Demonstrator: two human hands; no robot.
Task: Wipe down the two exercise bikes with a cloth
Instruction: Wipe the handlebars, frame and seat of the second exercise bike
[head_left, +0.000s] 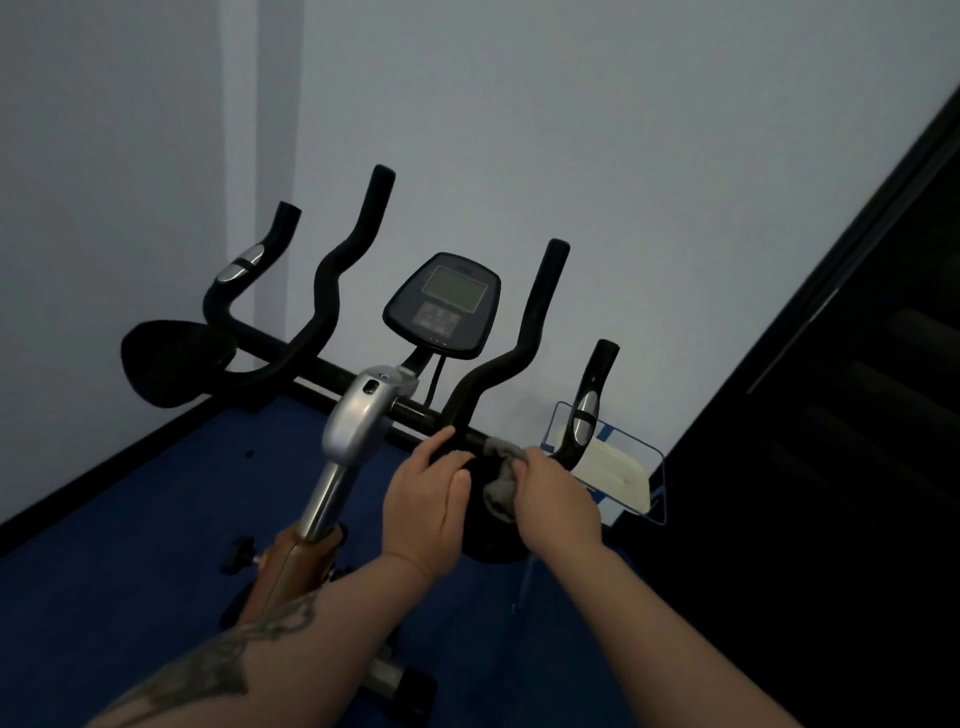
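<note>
While right hand (556, 493) bunches soft grey cloth (501, 480)

— What colours does the exercise bike (363, 415) show?
— Black handlebars (332, 280) with silver patches on the outer grips, a silver-grey stem (358, 415), and a copper-brown frame (291, 566) lower down. The console (442, 306) is dark grey with a dull grey-green screen.
— And the cloth (501, 475)?
— Plain grey, no pattern, against the black bar.
— The room?
— A pale blue-grey wall (623, 156) and a deep blue floor (130, 519) edged by a black skirting strip. Low on the right stands a stand (655, 478) of thin blue wire holding something cream-coloured.
— Any patterns?
— Only a dark tattoo on the left forearm (249, 644), its design unclear.
</note>
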